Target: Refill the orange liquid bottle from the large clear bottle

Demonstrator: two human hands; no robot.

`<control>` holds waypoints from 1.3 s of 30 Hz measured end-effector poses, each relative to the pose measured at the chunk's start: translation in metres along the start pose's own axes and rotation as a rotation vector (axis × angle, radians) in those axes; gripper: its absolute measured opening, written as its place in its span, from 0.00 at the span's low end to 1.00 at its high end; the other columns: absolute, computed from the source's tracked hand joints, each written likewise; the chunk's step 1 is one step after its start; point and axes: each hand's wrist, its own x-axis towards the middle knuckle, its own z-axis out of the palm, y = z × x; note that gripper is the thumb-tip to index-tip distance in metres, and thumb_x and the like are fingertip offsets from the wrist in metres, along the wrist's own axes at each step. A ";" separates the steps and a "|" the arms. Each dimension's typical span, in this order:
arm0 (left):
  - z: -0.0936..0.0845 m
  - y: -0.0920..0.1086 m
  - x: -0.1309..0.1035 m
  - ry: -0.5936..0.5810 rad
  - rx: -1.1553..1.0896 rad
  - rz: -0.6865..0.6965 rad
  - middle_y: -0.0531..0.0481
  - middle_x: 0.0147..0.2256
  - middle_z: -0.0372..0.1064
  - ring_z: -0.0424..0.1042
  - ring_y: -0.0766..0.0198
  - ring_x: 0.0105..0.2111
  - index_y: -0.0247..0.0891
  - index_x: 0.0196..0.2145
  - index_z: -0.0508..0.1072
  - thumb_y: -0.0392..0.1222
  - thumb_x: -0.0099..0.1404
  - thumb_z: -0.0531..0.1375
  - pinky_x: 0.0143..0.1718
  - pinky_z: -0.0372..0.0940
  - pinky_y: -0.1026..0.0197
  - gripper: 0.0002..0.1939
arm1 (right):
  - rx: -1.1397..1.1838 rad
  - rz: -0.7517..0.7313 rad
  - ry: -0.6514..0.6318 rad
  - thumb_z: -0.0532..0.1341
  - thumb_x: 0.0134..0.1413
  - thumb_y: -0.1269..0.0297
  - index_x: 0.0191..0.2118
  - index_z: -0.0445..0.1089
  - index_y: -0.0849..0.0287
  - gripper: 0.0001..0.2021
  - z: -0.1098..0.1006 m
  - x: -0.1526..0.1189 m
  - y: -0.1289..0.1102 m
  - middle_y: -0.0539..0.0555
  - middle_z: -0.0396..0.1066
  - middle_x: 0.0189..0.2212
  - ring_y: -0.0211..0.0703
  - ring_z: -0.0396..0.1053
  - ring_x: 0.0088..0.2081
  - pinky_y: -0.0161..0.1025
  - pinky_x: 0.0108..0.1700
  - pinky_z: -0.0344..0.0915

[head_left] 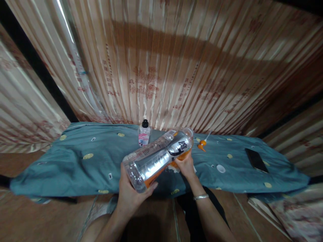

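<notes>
Left hand [132, 193] cupping the base, right hand [185, 164] near the neck — the bottle [161, 159] is held up, the orange sprayer [202, 144] at its two o'clock apparently unfitted.

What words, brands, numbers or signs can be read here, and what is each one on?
Large bottle: one bold character, perhaps "魔", not certain; its smaller print is too blurred to read.
Small bottle: print too small and blurred.
Curtain: columns of reddish characters, too blurred.
Cloth: tiny marks in white patches, unreadable.
No numbers can be read.
</notes>
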 end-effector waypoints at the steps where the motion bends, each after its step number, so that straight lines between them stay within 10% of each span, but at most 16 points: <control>1: 0.000 0.000 0.000 -0.003 -0.005 -0.007 0.25 0.46 0.78 0.82 0.35 0.48 0.37 0.45 0.66 0.53 0.36 0.75 0.55 0.75 0.36 0.40 | -0.001 0.005 0.001 0.75 0.37 0.45 0.64 0.60 0.60 0.49 0.000 0.000 -0.001 0.66 0.81 0.50 0.67 0.80 0.52 0.58 0.55 0.76; 32: -0.007 -0.014 0.000 -0.124 -0.001 0.102 0.38 0.49 0.79 0.82 0.43 0.52 0.42 0.48 0.67 0.49 0.45 0.76 0.57 0.76 0.41 0.36 | 0.014 0.024 -0.018 0.74 0.38 0.44 0.61 0.62 0.62 0.46 -0.002 -0.002 -0.010 0.66 0.81 0.48 0.66 0.81 0.49 0.56 0.53 0.76; 39: 0.001 -0.013 -0.004 -0.005 -0.041 0.079 0.40 0.44 0.80 0.83 0.42 0.47 0.43 0.43 0.67 0.52 0.39 0.77 0.52 0.77 0.42 0.36 | 0.009 0.017 0.002 0.74 0.38 0.46 0.58 0.63 0.57 0.42 -0.001 -0.001 -0.005 0.61 0.82 0.44 0.64 0.81 0.47 0.54 0.50 0.77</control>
